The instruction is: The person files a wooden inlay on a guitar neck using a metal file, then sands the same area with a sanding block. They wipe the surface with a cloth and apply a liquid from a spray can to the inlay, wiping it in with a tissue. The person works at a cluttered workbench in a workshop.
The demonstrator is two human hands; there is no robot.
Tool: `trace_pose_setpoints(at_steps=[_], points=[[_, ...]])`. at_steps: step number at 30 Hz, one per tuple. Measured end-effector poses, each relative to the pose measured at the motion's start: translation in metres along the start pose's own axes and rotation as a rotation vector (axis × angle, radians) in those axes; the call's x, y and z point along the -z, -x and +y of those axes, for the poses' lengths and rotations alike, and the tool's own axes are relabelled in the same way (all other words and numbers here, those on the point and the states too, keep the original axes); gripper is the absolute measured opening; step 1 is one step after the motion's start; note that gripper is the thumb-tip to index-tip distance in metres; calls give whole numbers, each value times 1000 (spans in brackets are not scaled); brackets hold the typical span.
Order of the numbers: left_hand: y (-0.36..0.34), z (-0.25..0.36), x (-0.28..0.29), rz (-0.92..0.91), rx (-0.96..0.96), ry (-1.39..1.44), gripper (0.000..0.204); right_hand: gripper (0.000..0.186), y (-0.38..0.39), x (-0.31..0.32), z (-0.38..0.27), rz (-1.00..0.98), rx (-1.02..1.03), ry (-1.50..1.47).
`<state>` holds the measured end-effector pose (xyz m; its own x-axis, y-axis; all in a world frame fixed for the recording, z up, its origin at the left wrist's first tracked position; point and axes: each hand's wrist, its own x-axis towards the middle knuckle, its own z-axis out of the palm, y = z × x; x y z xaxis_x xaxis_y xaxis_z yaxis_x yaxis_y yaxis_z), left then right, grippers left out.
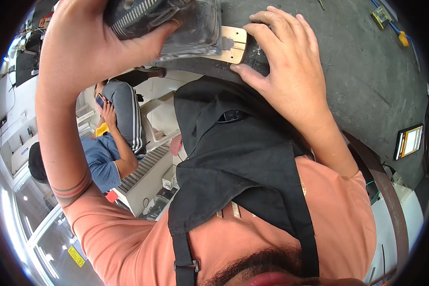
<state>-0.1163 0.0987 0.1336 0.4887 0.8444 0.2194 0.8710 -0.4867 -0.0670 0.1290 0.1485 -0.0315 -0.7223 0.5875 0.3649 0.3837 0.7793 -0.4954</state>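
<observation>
My left hand (88, 40) is closed around a dark grey power tool (176, 24) with a ribbed housing, at the top of the view. The tool sits over one end of a small pale wooden piece (234, 45) that lies on a grey work surface (362, 71). My right hand (291, 71) lies flat on that surface, fingers spread, with thumb and fingertips against the wooden piece's right edge. Most of the piece under the tool is hidden. A black apron (243, 157) over an orange shirt fills the lower middle.
Another person (112, 148) in a blue shirt and striped trousers sits at the left, holding a phone. A lit screen device (408, 141) lies on the right of the surface. Small yellow objects with a blue cable (391, 24) lie at the top right. White furniture stands below left.
</observation>
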Motion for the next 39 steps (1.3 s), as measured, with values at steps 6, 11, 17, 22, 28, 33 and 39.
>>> trace_pose_setpoints(at_steps=[6, 11, 17, 22, 28, 33, 39], points=[[-5, -14, 4, -57, -55, 90, 81, 61, 0, -1, 1, 9, -4, 5], [0, -16, -3, 9, -34, 55, 83, 53, -8, 20, -4, -153, -33, -75], [-1, -17, 9, -86, -68, 76, 84, 57, -6, 19, -2, -135, 4, 1], [0, -12, -2, 18, -73, 81, 85, 56, -5, 17, -2, -145, -15, -41], [40, -50, -62, 381, 171, 399, 84, 55, -6, 16, -3, -135, 16, -10], [5, -6, 0, 16, 51, 160, 85, 55, -6, 20, -2, -135, 20, -2], [14, -20, -13, 108, -92, 104, 85, 54, -3, 10, 3, -83, 53, 0]])
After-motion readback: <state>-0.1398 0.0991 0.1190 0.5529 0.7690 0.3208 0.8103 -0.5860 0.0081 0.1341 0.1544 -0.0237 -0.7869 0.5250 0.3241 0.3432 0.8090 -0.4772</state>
